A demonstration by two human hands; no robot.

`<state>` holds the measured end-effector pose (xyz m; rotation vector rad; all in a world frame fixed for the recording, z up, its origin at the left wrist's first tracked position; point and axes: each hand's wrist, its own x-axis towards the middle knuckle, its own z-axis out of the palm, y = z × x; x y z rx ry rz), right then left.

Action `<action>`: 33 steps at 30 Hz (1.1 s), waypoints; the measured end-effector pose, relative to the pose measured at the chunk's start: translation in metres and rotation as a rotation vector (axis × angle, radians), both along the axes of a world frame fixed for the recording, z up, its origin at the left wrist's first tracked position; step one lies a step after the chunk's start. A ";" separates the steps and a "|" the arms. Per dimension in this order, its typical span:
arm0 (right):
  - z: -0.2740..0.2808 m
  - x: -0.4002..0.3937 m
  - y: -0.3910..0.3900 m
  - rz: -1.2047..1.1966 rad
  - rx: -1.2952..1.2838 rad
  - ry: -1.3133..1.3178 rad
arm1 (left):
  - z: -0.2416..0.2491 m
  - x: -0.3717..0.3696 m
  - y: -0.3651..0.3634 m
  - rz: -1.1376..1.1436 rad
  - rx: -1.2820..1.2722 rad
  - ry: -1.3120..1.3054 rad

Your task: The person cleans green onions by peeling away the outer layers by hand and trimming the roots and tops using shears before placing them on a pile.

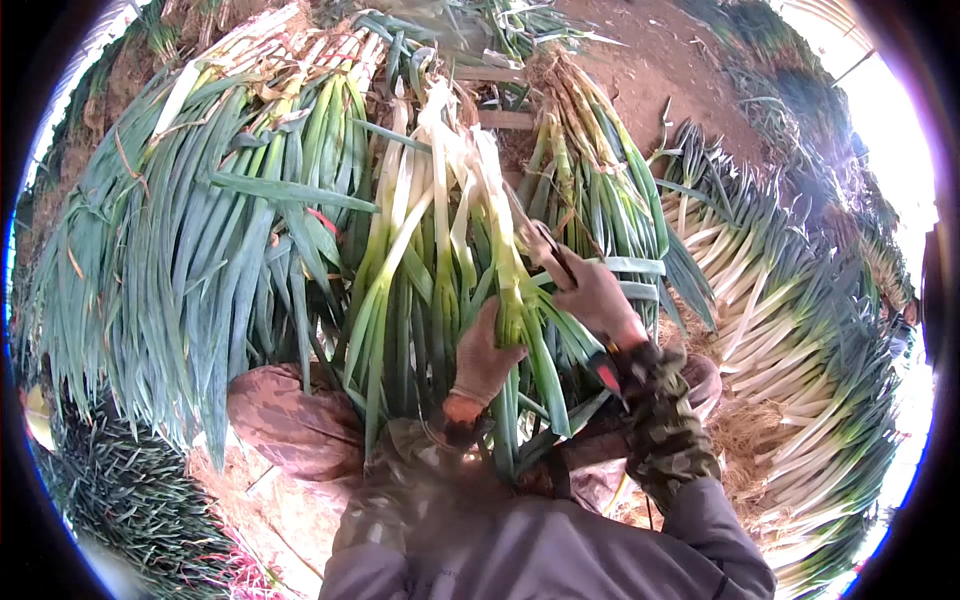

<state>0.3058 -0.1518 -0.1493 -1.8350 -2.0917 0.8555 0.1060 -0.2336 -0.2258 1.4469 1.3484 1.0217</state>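
Long green onions [505,270] with white stems and green leaves lie lengthwise in front of me, white ends pointing away. My left hand [485,360], in a light work glove, is closed around one thick stalk low on its green part. Just to the right, my gloved right hand [597,298] grips a knife [541,236] by its dark handle. The narrow blade points up and left, right beside the held stalk's pale stem. A red and black piece [605,375] shows near my right wrist.
A large heap of green onions [220,220] spreads at left, with a smaller bunch [590,150] at the back. Rows of onions with white stems [790,350] line the right side. Dark green leaf tips [120,510] fill the lower left. Bare soil [670,70] shows behind.
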 end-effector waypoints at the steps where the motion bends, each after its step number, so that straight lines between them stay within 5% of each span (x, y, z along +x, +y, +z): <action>1: 0.007 0.005 -0.023 -0.024 -0.007 0.036 | 0.002 0.001 -0.002 0.009 0.037 0.023; 8: 0.030 0.049 -0.123 0.005 -0.053 0.234 | 0.015 0.009 -0.009 -0.024 -0.013 -0.061; 13: 0.016 0.071 -0.136 -0.218 0.059 -0.097 | 0.001 0.027 -0.019 0.029 0.084 -0.128; 15: 0.010 0.072 -0.130 -0.335 0.138 -0.070 | 0.009 0.029 -0.020 0.017 -0.075 -0.364; 18: 0.027 0.068 -0.143 -0.097 0.027 0.253 | 0.008 0.026 -0.019 0.042 -0.193 -0.548; 22: 0.065 0.040 -0.179 -0.067 -0.103 0.164 | -0.008 0.019 -0.021 0.058 -0.276 -0.410; 28: 0.071 0.038 -0.199 0.015 -0.190 0.121 | -0.015 0.024 -0.020 0.201 -0.466 -0.656; 33: 0.052 0.046 -0.198 -0.080 -0.021 0.064 | -0.019 0.027 -0.024 0.233 -0.533 -0.749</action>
